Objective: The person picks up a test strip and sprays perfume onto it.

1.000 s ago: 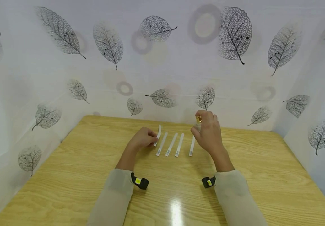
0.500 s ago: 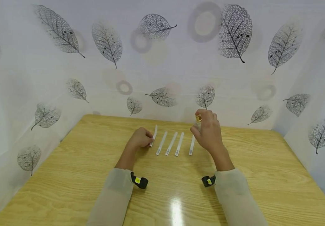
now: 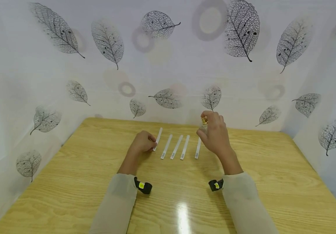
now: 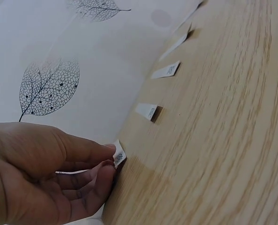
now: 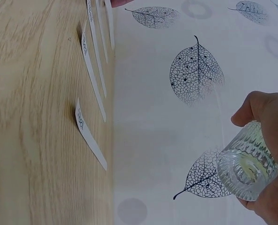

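Observation:
My left hand (image 3: 143, 141) pinches the lower end of the leftmost white paper test strip (image 3: 158, 135) between thumb and finger, low over the wooden table. In the left wrist view the strip's printed end (image 4: 120, 156) shows right at the fingertips. My right hand (image 3: 216, 132) grips a small perfume bottle of clear ribbed glass (image 5: 246, 164), raised over the right end of the row. Its gold neck (image 3: 204, 120) shows under the index finger in the head view. Just below this hand, the rightmost strip (image 3: 197, 151) has its upper part hidden.
Between the hands lie more white strips, slanted side by side: one on the left (image 3: 166, 147), a middle one (image 3: 176, 147) and one on the right (image 3: 185, 147). A white leaf-print cloth (image 3: 168, 71) stands behind the table (image 3: 162, 188) and along both sides.
My left hand has shifted left with its strip, widening the space beside the neighbouring one. That strip, bent before, now looks straighter. The right hand keeps the bottle in about the same place.

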Demonstrator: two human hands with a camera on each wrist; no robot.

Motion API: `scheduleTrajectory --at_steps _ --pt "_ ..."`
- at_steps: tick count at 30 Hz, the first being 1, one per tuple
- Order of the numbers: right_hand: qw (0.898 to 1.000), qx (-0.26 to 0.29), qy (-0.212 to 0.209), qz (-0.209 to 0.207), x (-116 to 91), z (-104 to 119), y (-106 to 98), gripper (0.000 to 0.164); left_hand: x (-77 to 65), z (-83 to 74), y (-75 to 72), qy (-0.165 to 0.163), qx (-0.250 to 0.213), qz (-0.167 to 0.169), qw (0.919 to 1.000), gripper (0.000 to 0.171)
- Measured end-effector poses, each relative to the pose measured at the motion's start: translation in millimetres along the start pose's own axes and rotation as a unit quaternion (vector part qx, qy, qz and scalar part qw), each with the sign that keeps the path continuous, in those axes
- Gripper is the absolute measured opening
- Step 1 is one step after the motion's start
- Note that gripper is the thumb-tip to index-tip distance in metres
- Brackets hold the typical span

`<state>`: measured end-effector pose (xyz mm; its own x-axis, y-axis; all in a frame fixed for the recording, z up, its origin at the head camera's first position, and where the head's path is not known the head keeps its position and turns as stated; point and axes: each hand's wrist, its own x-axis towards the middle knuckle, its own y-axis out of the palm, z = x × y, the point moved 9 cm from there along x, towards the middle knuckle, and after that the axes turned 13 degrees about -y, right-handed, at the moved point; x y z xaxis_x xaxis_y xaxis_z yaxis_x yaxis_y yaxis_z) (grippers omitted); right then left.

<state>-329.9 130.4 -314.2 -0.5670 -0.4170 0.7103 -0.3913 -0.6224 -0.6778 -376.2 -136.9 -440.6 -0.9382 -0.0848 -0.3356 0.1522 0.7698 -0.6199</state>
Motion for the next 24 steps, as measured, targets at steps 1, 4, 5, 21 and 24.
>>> scheduleTrajectory --at_steps 1,4,5,21,24 --pt "1.0 -0.001 0.001 0.002 0 0 0 0.046 -0.5 -0.3 -0.7 0.001 0.002 -0.001 1.0 0.017" --pt "1.0 -0.001 0.002 0.003 1 -1 -1 0.046 -1.9 -1.4 -2.3 0.0 0.007 -0.006 1.0 0.017" --pt "1.0 -0.001 0.002 0.002 1 -1 -1 0.046 -2.3 -2.2 -2.8 -0.001 0.007 -0.006 1.0 0.017" --pt "1.0 0.001 -0.002 0.012 -1 -1 2 0.047 -19.7 -21.2 10.9 0.056 0.075 0.104 0.9902 0.014" --pt "1.0 0.002 -0.001 0.014 -1 -1 2 0.047 -22.5 -21.2 16.6 0.058 0.073 0.13 0.9871 0.012"
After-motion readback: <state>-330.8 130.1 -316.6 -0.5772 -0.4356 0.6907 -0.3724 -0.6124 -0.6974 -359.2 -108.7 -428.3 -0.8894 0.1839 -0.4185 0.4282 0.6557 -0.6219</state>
